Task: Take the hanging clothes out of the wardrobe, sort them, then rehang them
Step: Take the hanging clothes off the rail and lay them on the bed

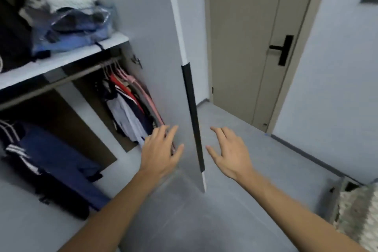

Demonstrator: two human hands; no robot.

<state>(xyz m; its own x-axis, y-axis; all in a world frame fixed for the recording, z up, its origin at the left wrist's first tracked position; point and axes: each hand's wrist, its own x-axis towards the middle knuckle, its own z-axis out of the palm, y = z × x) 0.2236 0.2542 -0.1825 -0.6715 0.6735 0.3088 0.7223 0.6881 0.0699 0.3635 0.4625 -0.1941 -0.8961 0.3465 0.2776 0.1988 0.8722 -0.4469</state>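
Hanging clothes [131, 106] up and left of the left hand [161, 149], draping downward from the rail [61, 80]. Left hand nearer, fingers spread, holding nothing. Right hand [229, 153] likewise spread, beyond the wardrobe door [163, 47].

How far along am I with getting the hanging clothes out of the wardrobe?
Done: the wardrobe door stands open. In hand: nothing; your left hand and right hand are open, either side of the door's edge. Left: the hanging clothes are still on the rail, so removing, sorting and rehanging all remain.
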